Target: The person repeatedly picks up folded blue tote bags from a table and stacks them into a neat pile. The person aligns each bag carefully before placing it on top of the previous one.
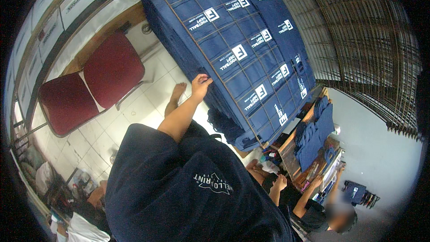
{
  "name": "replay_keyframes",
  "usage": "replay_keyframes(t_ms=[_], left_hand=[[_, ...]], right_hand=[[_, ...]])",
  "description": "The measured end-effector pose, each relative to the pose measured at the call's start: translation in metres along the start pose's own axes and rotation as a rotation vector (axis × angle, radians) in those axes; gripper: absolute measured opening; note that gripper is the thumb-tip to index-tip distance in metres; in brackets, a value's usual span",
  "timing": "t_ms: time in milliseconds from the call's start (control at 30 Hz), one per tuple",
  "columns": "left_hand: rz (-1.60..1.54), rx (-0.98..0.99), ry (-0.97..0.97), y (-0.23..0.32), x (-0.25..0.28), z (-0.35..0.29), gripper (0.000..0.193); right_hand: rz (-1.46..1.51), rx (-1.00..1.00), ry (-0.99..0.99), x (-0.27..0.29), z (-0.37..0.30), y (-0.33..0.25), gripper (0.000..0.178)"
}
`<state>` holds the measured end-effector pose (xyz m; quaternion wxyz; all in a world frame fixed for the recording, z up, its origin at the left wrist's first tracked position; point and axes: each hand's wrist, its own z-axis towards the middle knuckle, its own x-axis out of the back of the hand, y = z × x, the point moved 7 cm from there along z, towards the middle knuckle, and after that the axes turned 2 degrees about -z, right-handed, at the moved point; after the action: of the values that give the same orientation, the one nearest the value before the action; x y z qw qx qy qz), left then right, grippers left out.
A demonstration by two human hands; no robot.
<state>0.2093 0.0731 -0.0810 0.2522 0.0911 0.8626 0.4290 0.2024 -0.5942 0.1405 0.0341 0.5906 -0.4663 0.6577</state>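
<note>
Near the middle, my left hand (pixel 201 86) has its fingers curled at the near left edge of a wire drying rack (pixel 264 145), pinching its rim. Beneath the rack's wire grid lie navy fabric pieces (pixel 233 80) with repeated white prints, in a deep stack of layers. At the lower right, my right hand (pixel 280 182) is small in view, held close to my dark shirt and apart from the stack. Its fingers are curled; whatever they may hold is too small to make out.
A person (pixel 313 217) works at a wooden table (pixel 291 161) at right, with navy pieces (pixel 316 136) on it. Raised wire racks (pixel 363 40) hang at upper right. Dark red chairs (pixel 114 69) stand on the tiled floor at left; bags (pixel 85 228) lie lower left.
</note>
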Motion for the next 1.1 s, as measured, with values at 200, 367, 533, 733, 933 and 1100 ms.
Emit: replay_keyframes(t_ms=[200,367,533,733,933,1100], left_hand=[[0.039,-0.081,0.032,0.008,-0.001,-0.003,0.026],[-0.017,-0.077,0.004,0.007,0.001,0.003,0.027],[0.002,-0.156,-0.022,0.007,-0.002,0.006,0.030],[0.078,-0.087,-0.052,-0.017,0.001,0.024,0.032],[0.201,-0.167,0.008,-0.027,0.005,0.031,0.030],[0.167,-0.066,0.035,-0.010,0.004,0.019,0.030]], right_hand=[[-0.017,0.023,0.016,0.004,0.003,0.001,0.025],[-0.016,0.058,-0.006,0.005,-0.008,-0.019,0.024],[-0.029,0.007,0.017,0.010,-0.002,-0.010,0.023],[-0.021,0.034,-0.017,0.009,-0.001,-0.019,0.019],[0.012,0.054,-0.036,0.008,-0.011,-0.027,0.016],[0.046,0.085,-0.055,0.005,0.005,-0.017,0.019]])
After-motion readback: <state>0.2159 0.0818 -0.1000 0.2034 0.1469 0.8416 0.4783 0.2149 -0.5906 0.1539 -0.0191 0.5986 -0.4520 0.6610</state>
